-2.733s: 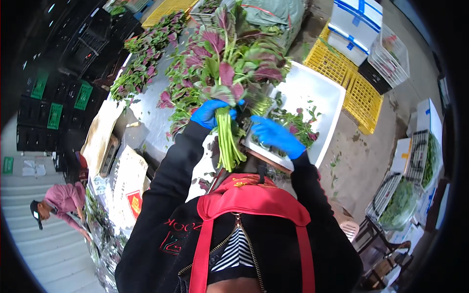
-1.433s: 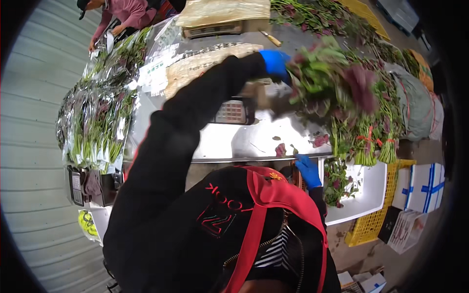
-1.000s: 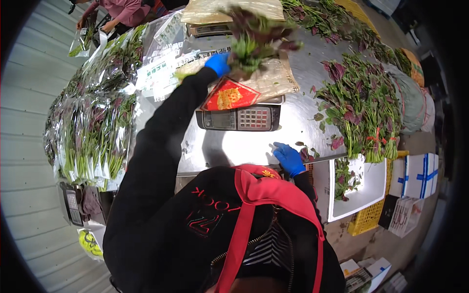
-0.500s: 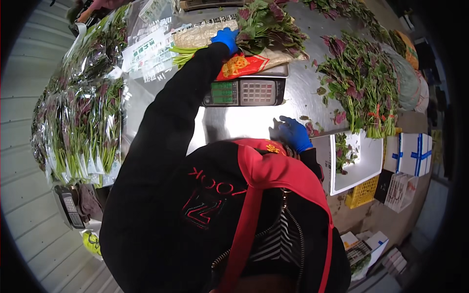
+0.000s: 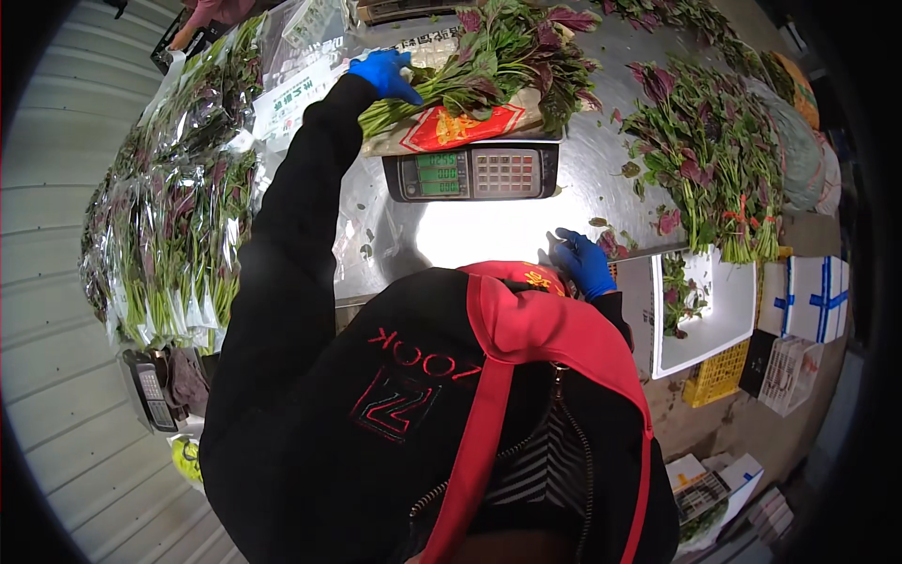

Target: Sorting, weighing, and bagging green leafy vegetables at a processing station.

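The person's left arm, in a black sleeve (image 5: 282, 216), ran up and forward over the metal table (image 5: 592, 183), the elbow bent outward and the forearm slanting in toward the top of the view. At its end the left hand (image 5: 385, 75), in a blue glove, was held palm down over the stem end of a bunch of leafy greens (image 5: 507, 70). Its fingers stood away from the thumb and were not wrapped around the stems; whether the glove touched them could not be told.

The bunch lay on its side on a beige sack (image 5: 465, 129) with a red diamond on it, stems to the left and green and purple leaves fanned to the right. The sack covered the top of a scale (image 5: 470, 174), whose lit display and keypad faced the person.

The right hand (image 5: 584, 263), also gloved in blue, was low and close to the body at the table's near edge, its forearm short and tucked in. The fingers were slightly bent and loosely parted, pointing up and to the left, with nothing between them. Just beside it lay a few loose leaves (image 5: 611, 244). Further right were a heap of greens (image 5: 705, 150) and, below it, a white box (image 5: 719, 324).
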`<action>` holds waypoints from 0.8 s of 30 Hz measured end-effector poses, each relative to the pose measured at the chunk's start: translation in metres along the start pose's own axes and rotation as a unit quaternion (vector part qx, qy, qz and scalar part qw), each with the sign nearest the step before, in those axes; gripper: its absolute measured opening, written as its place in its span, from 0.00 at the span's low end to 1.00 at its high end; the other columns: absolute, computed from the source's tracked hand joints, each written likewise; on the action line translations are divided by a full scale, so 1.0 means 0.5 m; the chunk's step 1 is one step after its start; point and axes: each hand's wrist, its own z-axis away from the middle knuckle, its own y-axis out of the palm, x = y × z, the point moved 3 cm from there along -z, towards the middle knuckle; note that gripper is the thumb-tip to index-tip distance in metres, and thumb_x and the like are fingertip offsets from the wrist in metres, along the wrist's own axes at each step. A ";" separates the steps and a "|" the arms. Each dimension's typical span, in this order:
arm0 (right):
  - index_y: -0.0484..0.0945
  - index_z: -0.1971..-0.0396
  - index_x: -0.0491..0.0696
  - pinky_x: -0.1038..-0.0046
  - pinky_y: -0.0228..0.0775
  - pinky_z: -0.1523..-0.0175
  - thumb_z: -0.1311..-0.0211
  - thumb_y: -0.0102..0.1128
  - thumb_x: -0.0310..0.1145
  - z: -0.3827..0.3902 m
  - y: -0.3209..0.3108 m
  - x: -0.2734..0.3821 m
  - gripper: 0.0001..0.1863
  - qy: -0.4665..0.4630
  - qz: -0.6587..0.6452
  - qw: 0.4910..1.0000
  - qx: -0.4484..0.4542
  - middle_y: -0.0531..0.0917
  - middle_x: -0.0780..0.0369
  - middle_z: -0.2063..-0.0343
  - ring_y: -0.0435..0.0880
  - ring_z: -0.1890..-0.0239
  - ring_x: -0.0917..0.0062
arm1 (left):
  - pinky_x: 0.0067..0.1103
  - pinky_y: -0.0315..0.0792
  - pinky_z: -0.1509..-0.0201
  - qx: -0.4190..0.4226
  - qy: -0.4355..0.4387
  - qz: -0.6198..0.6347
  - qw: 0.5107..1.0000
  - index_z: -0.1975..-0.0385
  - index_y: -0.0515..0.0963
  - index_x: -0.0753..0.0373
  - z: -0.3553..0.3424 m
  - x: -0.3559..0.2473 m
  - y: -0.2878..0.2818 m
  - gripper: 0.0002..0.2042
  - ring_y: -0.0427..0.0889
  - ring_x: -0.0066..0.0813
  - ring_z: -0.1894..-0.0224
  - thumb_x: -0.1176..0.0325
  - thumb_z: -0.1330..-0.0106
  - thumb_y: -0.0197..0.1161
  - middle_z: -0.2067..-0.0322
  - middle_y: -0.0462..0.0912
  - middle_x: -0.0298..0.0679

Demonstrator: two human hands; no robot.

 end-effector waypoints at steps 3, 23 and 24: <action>0.71 0.51 0.44 0.80 0.69 0.61 0.43 0.56 0.34 0.003 0.000 -0.005 0.20 0.004 -0.006 1.000 0.004 0.79 0.62 0.68 0.77 0.67 0.82 | 0.32 0.60 0.41 -0.122 -0.069 0.175 0.975 0.46 0.68 0.57 0.032 0.042 0.016 0.40 0.68 0.42 0.43 0.41 0.59 0.67 0.46 0.69 0.48; 0.79 0.66 0.45 0.71 0.70 0.58 0.51 0.62 0.31 0.098 -0.313 -0.145 0.11 0.073 0.145 0.908 -0.387 0.80 0.57 0.69 0.79 0.64 0.66 | 0.16 0.69 0.57 -0.060 0.139 0.626 0.765 0.58 0.76 0.70 0.093 -0.331 0.088 0.12 0.76 0.19 0.64 0.70 0.36 0.55 0.66 0.79 0.37; 0.78 0.63 0.45 0.70 0.70 0.57 0.52 0.63 0.33 0.105 -0.350 -0.167 0.15 0.096 0.093 0.905 -0.404 0.79 0.56 0.65 0.78 0.61 0.65 | 0.16 0.69 0.57 -0.055 0.130 0.617 0.774 0.58 0.76 0.70 0.086 -0.363 0.091 0.12 0.76 0.19 0.64 0.70 0.36 0.55 0.66 0.79 0.37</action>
